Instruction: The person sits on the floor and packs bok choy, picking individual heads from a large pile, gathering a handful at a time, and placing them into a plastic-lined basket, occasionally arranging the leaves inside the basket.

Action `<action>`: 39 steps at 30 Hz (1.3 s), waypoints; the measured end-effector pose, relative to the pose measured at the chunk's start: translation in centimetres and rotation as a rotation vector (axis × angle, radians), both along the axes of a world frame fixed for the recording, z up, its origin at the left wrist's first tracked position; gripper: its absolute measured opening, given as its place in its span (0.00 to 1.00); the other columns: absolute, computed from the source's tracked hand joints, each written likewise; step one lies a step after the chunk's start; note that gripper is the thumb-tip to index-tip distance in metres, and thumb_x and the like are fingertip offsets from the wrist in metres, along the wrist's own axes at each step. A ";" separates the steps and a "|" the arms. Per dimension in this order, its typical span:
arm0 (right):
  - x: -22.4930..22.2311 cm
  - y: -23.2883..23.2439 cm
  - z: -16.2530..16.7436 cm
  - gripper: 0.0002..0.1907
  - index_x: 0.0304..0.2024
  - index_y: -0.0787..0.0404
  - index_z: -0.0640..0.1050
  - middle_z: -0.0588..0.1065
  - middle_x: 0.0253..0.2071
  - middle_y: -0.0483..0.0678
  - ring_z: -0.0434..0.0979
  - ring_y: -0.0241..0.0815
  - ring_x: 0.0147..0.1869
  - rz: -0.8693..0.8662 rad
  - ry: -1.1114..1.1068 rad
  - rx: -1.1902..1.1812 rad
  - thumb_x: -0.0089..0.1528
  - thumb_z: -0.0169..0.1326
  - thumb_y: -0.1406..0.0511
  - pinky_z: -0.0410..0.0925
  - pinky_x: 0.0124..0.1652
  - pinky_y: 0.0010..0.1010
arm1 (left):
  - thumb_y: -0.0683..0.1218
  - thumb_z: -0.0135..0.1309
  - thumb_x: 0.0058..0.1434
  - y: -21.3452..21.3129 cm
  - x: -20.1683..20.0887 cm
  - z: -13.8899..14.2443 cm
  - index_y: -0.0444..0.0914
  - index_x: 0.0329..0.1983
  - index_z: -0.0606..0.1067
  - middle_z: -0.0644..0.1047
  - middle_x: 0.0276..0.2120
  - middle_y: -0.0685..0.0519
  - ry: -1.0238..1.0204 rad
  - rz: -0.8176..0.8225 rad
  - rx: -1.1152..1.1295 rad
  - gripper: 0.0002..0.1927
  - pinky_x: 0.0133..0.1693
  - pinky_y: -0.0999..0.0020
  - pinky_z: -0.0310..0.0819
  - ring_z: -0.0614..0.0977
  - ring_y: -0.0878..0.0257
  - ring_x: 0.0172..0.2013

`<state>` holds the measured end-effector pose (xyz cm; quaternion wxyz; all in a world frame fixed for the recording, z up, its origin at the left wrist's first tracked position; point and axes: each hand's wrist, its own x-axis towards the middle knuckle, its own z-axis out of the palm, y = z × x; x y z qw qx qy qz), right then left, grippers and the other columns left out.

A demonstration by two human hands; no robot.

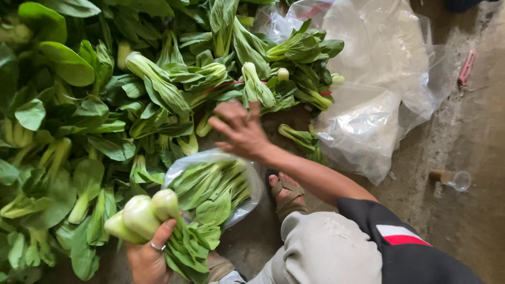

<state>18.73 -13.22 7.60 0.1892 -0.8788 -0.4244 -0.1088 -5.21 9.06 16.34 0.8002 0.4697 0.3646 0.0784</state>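
The left hand (pixel 149 256), low in the frame and wearing a ring, is wrapped around a bunch of bok choy (pixel 144 218), fingers pressed over the leafy part with the pale stems pointing up and left. The right hand (pixel 239 129) hovers near the centre with fingers spread and nothing in it, just above the heap of bok choy (pixel 105 105) that fills the upper left and left of the frame. Between the two hands lies a clear plastic bag (pixel 215 186) already packed with greens. More crumpled clear plastic bags (pixel 368 79) sit at the upper right. The surface is a rough, stained concrete floor (pixel 473 173); a small clear cup (pixel 455 180) lies on it at the right, and a sandalled foot (pixel 286 192) rests below the right forearm.
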 end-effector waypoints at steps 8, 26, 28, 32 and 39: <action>7.5 -10.8 0.4 0.46 0.65 0.38 0.68 0.50 0.79 0.50 0.41 0.60 0.82 -0.323 0.096 -0.372 0.46 0.71 0.59 0.45 0.63 0.78 | 0.33 0.64 0.51 -2.9 2.5 -0.1 0.31 0.56 0.74 0.80 0.45 0.50 0.036 -0.158 -0.002 0.27 0.46 0.66 0.78 0.83 0.60 0.43; 16.9 -10.3 4.9 0.14 0.57 0.59 0.77 0.80 0.50 0.51 0.81 0.47 0.49 0.033 1.056 0.667 0.68 0.56 0.66 0.76 0.50 0.36 | 0.35 0.64 0.51 -5.8 4.3 1.6 0.31 0.51 0.77 0.82 0.42 0.49 0.110 -0.248 -0.069 0.22 0.41 0.64 0.80 0.84 0.60 0.39; 17.3 -10.4 5.2 0.16 0.58 0.64 0.76 0.80 0.52 0.51 0.82 0.41 0.51 0.013 1.446 0.945 0.70 0.51 0.63 0.75 0.54 0.33 | 0.35 0.64 0.50 -5.9 4.3 1.7 0.32 0.51 0.76 0.81 0.41 0.50 0.098 -0.224 -0.103 0.23 0.40 0.64 0.80 0.84 0.60 0.38; 16.0 -10.2 4.7 0.24 0.58 0.69 0.75 0.80 0.51 0.55 0.82 0.46 0.51 -0.085 1.842 1.045 0.67 0.51 0.57 0.75 0.54 0.37 | 0.36 0.65 0.50 -5.9 4.2 1.9 0.32 0.52 0.76 0.81 0.41 0.50 0.101 -0.228 -0.085 0.23 0.39 0.63 0.80 0.83 0.60 0.38; 13.0 -8.1 3.1 0.28 0.59 0.63 0.75 0.80 0.51 0.54 0.82 0.47 0.50 -0.374 1.875 1.086 0.68 0.47 0.50 0.75 0.53 0.41 | 0.36 0.64 0.51 -5.3 3.6 1.9 0.32 0.52 0.75 0.81 0.41 0.49 0.096 -0.206 -0.158 0.24 0.37 0.62 0.80 0.83 0.59 0.37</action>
